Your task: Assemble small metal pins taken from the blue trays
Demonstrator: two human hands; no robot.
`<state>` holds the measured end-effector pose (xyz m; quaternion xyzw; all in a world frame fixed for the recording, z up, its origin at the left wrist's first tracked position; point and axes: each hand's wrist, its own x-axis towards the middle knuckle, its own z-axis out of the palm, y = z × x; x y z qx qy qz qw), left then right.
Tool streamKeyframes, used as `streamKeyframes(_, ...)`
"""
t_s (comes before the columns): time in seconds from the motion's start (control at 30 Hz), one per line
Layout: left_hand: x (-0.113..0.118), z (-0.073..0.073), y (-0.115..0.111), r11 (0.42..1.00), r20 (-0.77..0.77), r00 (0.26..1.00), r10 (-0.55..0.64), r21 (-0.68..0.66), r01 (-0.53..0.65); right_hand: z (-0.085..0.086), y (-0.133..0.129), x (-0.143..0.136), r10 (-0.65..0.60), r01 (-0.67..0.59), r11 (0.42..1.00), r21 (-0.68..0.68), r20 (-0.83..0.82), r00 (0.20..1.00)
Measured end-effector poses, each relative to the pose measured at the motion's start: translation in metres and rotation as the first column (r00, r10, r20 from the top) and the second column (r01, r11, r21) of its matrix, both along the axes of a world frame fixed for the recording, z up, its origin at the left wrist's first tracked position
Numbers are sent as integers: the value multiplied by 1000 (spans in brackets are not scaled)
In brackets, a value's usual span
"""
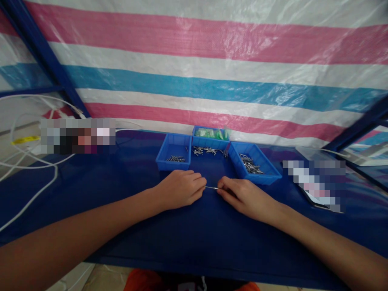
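Observation:
My left hand (183, 189) is closed, with the end of a thin, needle-like metal piece (211, 187) coming out from its fingertips. Opposite it, my right hand (242, 195) pinches the other end between thumb and fingers. The piece spans the small gap between both hands, above the blue table, and its ends are hidden in the fingers. Just beyond my left hand stands a blue bin (174, 165) holding some small metal pieces. Behind my right hand is another blue bin (263, 178) with a larger pile of slim metal parts (250, 165).
A third blue bin (210, 142) at the back holds green and clear items. Loose metal pieces (206, 150) lie in front of it. White cables (56, 178) run along the left. A blurred flat object (317, 190) lies at right. A striped sheet (212, 76) hangs behind the table (209, 242).

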<state>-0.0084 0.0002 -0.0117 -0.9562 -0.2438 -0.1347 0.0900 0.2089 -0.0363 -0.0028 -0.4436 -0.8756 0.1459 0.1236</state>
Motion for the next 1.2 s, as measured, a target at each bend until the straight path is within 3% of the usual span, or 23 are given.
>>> streamKeyframes(0.37,0,1,0,999,8,1000,-18,-32,18,-1,0,1,-27,28,999,20,-46,999)
streamKeyframes(0.67,0,1,2,997,37,999,35,-69,-32,2,2,1,-6,6,1000,3,-6,1000)
streamKeyframes(0.97,0,1,0,996,91,996,2,-93,7,0,1,1,11,-13,1000,29,53,999)
streamKeyframes(1.2,0,4,-1,995,35,999,6,-101,-2,0,1,1,-6,5,999,34,31,1000)
